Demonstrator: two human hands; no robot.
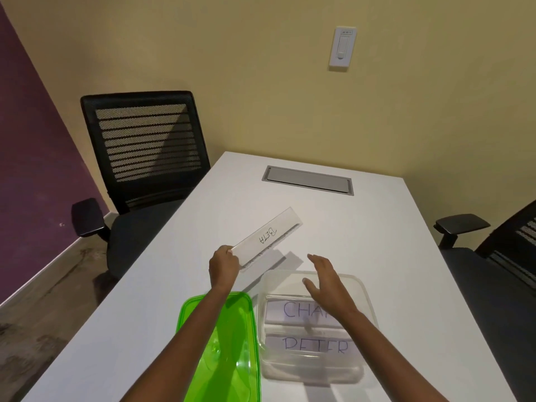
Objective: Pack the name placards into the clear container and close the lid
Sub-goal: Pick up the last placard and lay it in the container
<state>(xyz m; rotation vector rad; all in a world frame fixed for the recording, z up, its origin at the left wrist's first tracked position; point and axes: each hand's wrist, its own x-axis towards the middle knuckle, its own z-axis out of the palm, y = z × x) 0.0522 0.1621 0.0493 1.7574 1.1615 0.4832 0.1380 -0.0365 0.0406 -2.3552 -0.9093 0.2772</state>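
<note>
My left hand grips the near end of a white placard marked BETA, held tilted above the white table just beyond the clear container. My right hand hovers open over the container's far side, fingers spread, holding nothing. Inside the container lie two placards, one reading CHA…, partly hidden by my right forearm, and one reading PETER. The green translucent lid lies flat on the table left of the container, under my left forearm.
A grey cable hatch is set into the white table farther back. A black mesh chair stands at the left side, another chair at the right. A wall switch is on the yellow wall.
</note>
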